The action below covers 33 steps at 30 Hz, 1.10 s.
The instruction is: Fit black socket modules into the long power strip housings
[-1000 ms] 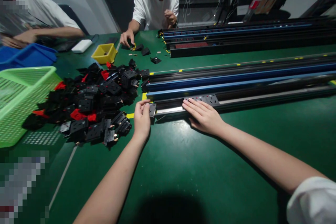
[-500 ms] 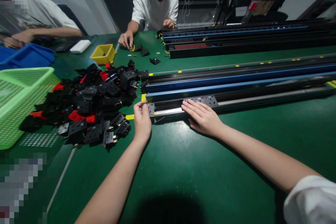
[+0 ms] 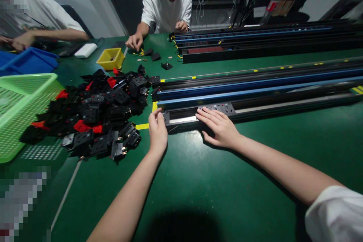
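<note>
A long black rail [image 3: 283, 114] with a pale strip inside lies across the table in front of me. At its left end, my left hand [image 3: 158, 131] is closed around a black socket module [image 3: 167, 117], which sits in the rail's end and is partly covered by my fingers. My right hand [image 3: 219, 126] lies with fingers stretched out over a row of black socket modules [image 3: 229, 109] seated further along the channel. Between the two hands a stretch of the channel shows. Left of the rail is a heap of loose black socket modules [image 3: 93, 115] with some red pieces.
Blue and black rails [image 3: 255, 87] lie parallel behind mine, with further rails [image 3: 255, 51] beyond. A green basket [image 3: 31, 79], blue bin [image 3: 36, 60] and yellow tray [image 3: 109, 63] stand left. Two other people sit across the table; one person's hand [image 3: 135, 41] is near small parts.
My left hand has moved slightly right, pushing the socket module further along the rail's end. My right hand stays nearly in place. The co-worker's hand across the table has shifted a little.
</note>
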{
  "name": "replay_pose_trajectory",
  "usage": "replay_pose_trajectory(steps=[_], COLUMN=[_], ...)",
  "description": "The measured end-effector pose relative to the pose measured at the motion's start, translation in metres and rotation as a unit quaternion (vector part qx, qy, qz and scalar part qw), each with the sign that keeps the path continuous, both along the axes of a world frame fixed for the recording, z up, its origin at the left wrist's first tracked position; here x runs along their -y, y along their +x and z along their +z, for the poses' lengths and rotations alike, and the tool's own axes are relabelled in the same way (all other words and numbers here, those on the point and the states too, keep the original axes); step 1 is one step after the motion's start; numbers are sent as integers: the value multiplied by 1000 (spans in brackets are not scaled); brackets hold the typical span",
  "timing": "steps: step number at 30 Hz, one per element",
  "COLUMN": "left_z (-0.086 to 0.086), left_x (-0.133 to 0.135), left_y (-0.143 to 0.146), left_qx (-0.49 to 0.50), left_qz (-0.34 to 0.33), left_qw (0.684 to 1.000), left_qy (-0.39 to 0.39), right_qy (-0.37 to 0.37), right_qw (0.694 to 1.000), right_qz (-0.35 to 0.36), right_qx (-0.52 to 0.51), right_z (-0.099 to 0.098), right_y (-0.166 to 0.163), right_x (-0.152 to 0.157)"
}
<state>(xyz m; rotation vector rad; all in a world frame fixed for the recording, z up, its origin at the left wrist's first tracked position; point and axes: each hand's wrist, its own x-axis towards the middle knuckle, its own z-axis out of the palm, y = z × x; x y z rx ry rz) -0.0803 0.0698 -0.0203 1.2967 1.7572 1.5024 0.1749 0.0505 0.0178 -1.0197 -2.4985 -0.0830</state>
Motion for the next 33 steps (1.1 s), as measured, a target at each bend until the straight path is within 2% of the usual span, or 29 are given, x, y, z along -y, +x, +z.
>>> replay_pose_trajectory(steps=[3, 7, 13, 18, 21, 26, 33], left_z=[-2, -4, 5, 10, 11, 11, 8], left_x=[1, 1, 6, 9, 8, 6, 12], left_y=[-1, -2, 3, 5, 4, 4, 7], left_qx=[-53, -72, -182, -216, -207, -111, -55], left_qz=[2, 3, -28, -41, -67, -126, -98], left_qw=[998, 997, 983, 975, 976, 986, 994], left_qy=[15, 18, -20, -31, -21, -21, -14], right_qy=[3, 10, 16, 17, 19, 20, 18], right_qw=[1000, 1000, 999, 999, 999, 999, 999], right_qz=[-1, -9, -17, -17, -19, -20, -13], right_qx=[-5, -20, -33, -35, -37, -35, -41], right_z=[-1, -2, -4, -4, -4, -4, -4], right_y=[-1, -2, -4, -4, -4, -4, -3], right_x=[0, 0, 0, 0, 0, 0, -1])
